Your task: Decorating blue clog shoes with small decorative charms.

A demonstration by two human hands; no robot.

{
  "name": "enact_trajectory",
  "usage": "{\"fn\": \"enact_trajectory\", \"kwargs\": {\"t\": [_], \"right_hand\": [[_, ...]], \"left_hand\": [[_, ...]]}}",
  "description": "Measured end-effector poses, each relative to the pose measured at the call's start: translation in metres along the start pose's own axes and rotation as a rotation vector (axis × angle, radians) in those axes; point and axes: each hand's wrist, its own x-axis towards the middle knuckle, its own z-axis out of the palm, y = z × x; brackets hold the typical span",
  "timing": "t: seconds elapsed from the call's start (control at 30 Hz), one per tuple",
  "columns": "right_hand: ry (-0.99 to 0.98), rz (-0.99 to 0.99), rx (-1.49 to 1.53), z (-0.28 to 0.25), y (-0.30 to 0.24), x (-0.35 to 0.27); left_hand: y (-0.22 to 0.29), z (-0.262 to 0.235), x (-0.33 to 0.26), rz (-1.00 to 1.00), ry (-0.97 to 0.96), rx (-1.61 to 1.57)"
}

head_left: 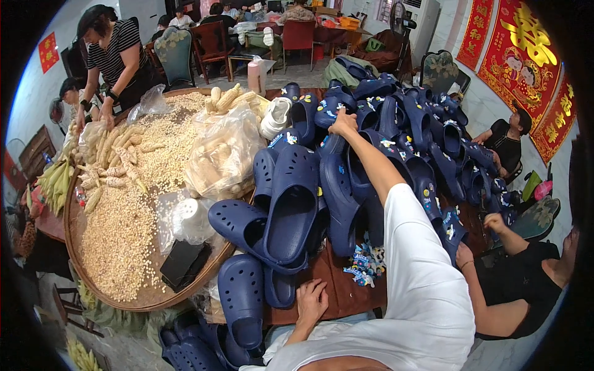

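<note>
My right arm, in a white sleeve, stretches far across a pile of navy clogs point(297, 185). At its end my right hand point(344, 123) is closed on a navy clog point(328, 116) with small charms on its toe; part of the grip is hidden. My left hand point(312, 303) rests at the near edge of the brown-covered table point(331, 281), its fingers loosely bent and holding nothing. Between my arms lies a small heap of blue and white shoe charms point(366, 263). A plain navy clog point(241, 297) lies left of my left hand.
A round woven tray point(80, 260) holds loose corn kernels, cobs, a plastic bag point(226, 154), a white cup point(190, 214) and a black box point(185, 266). A white shoe point(275, 117) sits beside the clogs. Co-workers are at the far left and right. More clogs point(198, 346) lie below.
</note>
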Motion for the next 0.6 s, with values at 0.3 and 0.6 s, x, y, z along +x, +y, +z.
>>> {"fn": "enact_trajectory", "kwargs": {"t": [0.3,0.6], "right_hand": [[0.417,-0.185,0.309,-0.058,-0.013,-0.063],[0.928,-0.753,0.637,-0.149,0.008,-0.18]], "left_hand": [[-0.003,0.002,-0.005,-0.005,0.028,0.001],[-0.001,0.001,-0.007,0.05,0.048,-0.008]]}}
